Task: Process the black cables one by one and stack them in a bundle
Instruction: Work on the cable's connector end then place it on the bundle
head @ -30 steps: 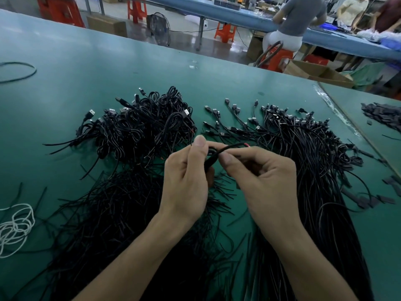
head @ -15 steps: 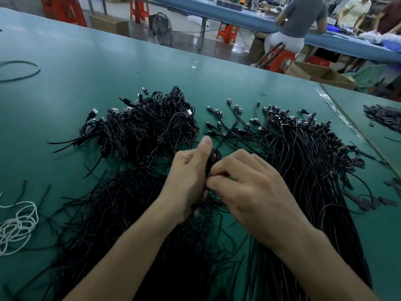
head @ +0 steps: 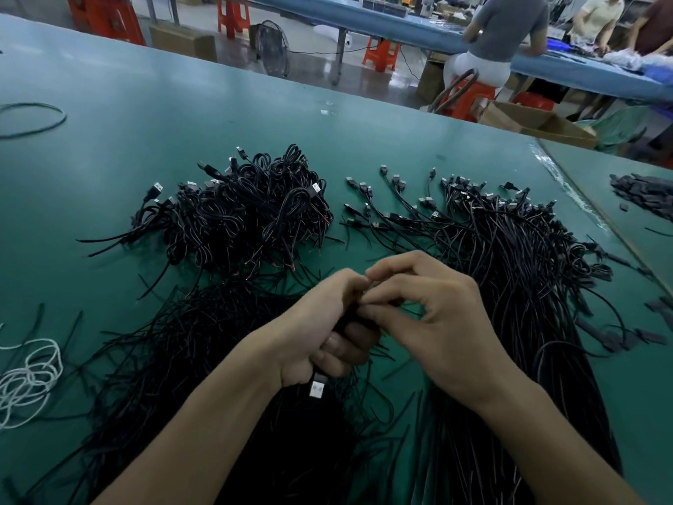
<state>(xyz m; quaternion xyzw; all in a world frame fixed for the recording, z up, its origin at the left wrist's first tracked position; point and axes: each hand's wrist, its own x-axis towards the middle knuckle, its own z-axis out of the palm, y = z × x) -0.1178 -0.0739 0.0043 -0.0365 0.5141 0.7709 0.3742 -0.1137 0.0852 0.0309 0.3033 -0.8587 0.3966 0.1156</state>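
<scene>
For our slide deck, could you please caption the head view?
Left hand and right hand hold one black USB cable over the green table, coiled cable pile behind.

On the table point(head: 145, 122), the coiled cable pile point(head: 247, 209) lies centre-left, the straight cables point(head: 510, 256) right of it, the loose strands point(head: 164, 359) before it, and a cord tangle point(head: 29, 377) at the left edge.

Bright metal plug point(head: 317, 389) under left hand point(head: 317, 333). Black cables point(head: 255, 213) beyond: plastic sheath, slightly glossy. Smooth green counter point(head: 182, 114) w/ soft sheen. Matt white cord point(head: 29, 377) far left.
</scene>
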